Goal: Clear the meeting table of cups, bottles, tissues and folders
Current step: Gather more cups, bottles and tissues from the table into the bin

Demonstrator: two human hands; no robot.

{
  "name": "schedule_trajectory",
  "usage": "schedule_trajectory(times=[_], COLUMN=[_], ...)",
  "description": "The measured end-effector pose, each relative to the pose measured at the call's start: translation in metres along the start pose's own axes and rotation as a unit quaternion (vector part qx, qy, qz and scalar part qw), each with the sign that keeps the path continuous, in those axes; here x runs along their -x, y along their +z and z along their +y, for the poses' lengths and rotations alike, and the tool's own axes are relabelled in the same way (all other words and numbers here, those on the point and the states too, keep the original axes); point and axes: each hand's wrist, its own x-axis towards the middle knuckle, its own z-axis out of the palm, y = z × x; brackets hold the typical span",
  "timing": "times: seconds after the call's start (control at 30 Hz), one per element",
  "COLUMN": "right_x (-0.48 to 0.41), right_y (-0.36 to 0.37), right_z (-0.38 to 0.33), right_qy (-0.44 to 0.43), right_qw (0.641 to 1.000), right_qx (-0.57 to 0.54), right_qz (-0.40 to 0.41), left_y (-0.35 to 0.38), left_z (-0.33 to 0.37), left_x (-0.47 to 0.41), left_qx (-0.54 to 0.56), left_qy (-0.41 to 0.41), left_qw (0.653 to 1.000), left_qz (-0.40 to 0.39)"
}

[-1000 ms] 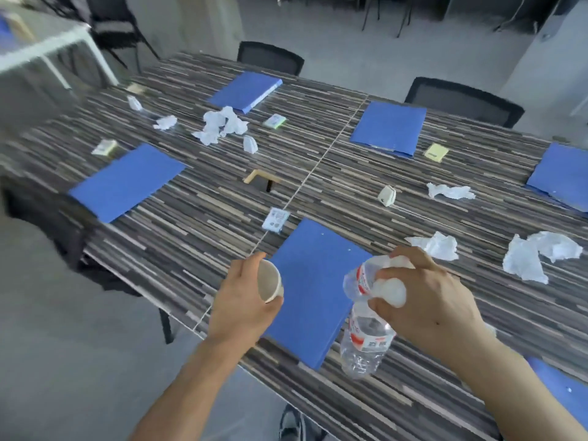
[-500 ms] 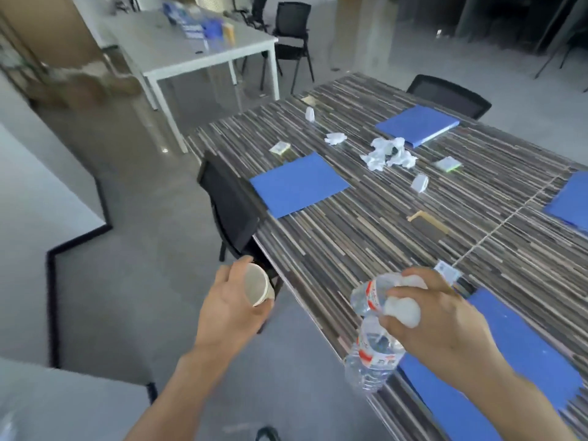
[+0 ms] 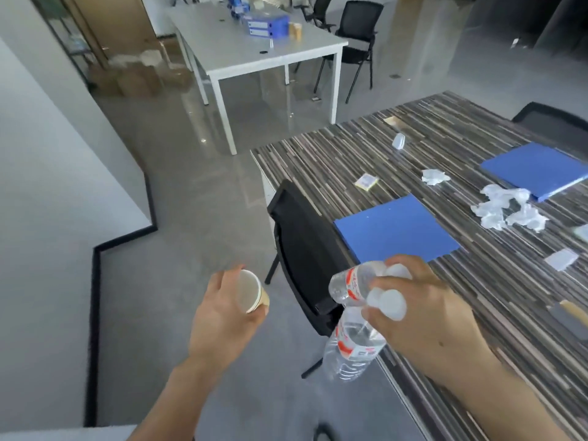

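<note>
1. Paper cup [image 3: 251, 294]: held on its side in the left hand [image 3: 222, 323], fingers curled round it, open mouth toward the camera. It is off the tabletop, over the floor.
2. Two clear plastic bottles, upper one [image 3: 353, 283] and lower one [image 3: 350, 348], are clasped by their top ends in the right hand [image 3: 426, 323], fingers clenched round them. They sit just at the tabletop's long edge on the person's side, with the lower bottle hanging past it.
3. A white item [image 3: 388, 302] is also in that right-hand grasp; can't tell what it is.
4. Meeting table [image 3: 318, 154]: the near blue folder [image 3: 394, 229] lies flat by that long edge.
5. The far blue folder [image 3: 534, 168] is toward the opposite long edge.
6. A tissue clump [image 3: 506, 208] sits between the folders, and a single tissue [image 3: 434, 176] lies beyond it.
7. A note pad [image 3: 367, 180] lies between the near folder and the end edge.
8. A black chair [image 3: 305, 249] stands against the long edge, beside the near folder.
9. White table [image 3: 254, 49]: well apart across the floor, with blue binders [image 3: 267, 25] on it.
</note>
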Motion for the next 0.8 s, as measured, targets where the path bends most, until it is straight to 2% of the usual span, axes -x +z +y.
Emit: schedule_trajectory(times=[0.23, 0.4, 0.57, 0.8], right_x=[-0.15, -0.261, -0.358, -0.49], right_y=[0.037, 0.057, 0.078, 0.125], right_z=[-0.043, -0.073, -0.104, -0.153], right_qy=[-0.036, -0.05, -0.048, -0.015], right_qw=[0.998, 0.999, 0.999, 0.998], right_qx=[0.004, -0.005, -0.014, -0.012], right_qz=[0.048, 0.012, 0.017, 0.068], left_y=[-0.013, -0.023, -0.037, -0.049], left_z=[-0.022, -0.022, -0.032, -0.066], left_x=[-0.141, -0.248, -0.346, -0.506], left_qx=[-0.022, -0.043, -0.027, -0.036], left_qy=[-0.013, -0.004, -0.001, 0.022], left_qw=[1.0, 0.999, 1.0, 0.998], left_qz=[0.004, 0.028, 0.004, -0.035])
